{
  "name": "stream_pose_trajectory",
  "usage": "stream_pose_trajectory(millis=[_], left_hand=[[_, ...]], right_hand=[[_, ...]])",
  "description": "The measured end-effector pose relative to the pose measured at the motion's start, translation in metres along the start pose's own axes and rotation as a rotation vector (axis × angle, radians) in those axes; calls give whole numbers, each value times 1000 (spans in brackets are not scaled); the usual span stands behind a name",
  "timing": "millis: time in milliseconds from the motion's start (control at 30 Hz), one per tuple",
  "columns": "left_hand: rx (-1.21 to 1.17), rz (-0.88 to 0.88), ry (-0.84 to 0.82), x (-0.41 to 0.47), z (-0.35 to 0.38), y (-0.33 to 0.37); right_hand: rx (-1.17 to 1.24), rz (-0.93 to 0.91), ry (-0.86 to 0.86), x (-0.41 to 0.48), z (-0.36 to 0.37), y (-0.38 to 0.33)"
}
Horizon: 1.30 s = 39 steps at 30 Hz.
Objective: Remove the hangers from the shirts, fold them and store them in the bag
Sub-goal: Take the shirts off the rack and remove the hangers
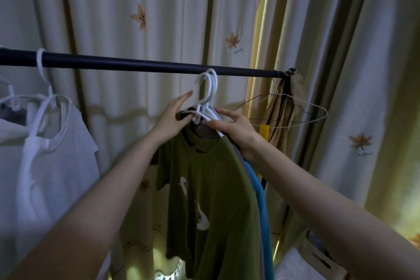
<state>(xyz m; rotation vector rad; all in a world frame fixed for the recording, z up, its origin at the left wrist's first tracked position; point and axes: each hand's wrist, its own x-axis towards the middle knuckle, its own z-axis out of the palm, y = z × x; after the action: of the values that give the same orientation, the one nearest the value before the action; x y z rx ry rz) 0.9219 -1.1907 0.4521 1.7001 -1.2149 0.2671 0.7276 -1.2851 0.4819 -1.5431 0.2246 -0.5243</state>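
Head view: the green shirt (211,188) with a white print hangs front and centre just under the dark rod (136,65). It's on a bunch of white hangers (208,98) whose hooks reach right up to the rod, though it's hard to tell if they're actually hooked over it. A grey shirt and a blue shirt (261,200) are stacked tight behind the green one, only their edges showing. The person's left hand (173,120) grips the green shirt's left shoulder by the collar, with the forefinger sticking straight up. The right hand (236,128) has its fingers (223,112) and thumb pinching the hangers' right shoulders, fingers slightly spread. Further left on the rod, a white shirt (56,143) hangs on its own white hanger. At the rod's right end, a couple of bare wire hangers (302,111) dangle. Behind it all is a cream curtain (159,18) with maple-leaf prints, and a pale container (318,257) with a handle slot sits bottom right.
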Motion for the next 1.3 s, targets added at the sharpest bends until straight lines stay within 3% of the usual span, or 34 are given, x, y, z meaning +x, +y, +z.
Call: stream_pose_trajectory(millis=[233,367,600,867,1067,1200,1300], left_hand=[[70,154,-244,-10,-19,28],[75,187,-332,1,13,70],[-7,211,-702,-45,192,115],[42,-7,-1234,-206,419,104],[181,-156,-1181,-250,468,96],[85,-188,-1208,-267,462,85],[-12,-283,-1123,-281,440,75]], right_hand=[[219,88,-140,-57,-7,-11],[242,62,-72,-94,-51,-19],[146,177,142,-204,-182,62],[-175,601,490,-341,-281,225],[-235,680,684,-361,-305,303],[-351,750,606,-360,-317,331],[-426,771,560,-348,-319,342]])
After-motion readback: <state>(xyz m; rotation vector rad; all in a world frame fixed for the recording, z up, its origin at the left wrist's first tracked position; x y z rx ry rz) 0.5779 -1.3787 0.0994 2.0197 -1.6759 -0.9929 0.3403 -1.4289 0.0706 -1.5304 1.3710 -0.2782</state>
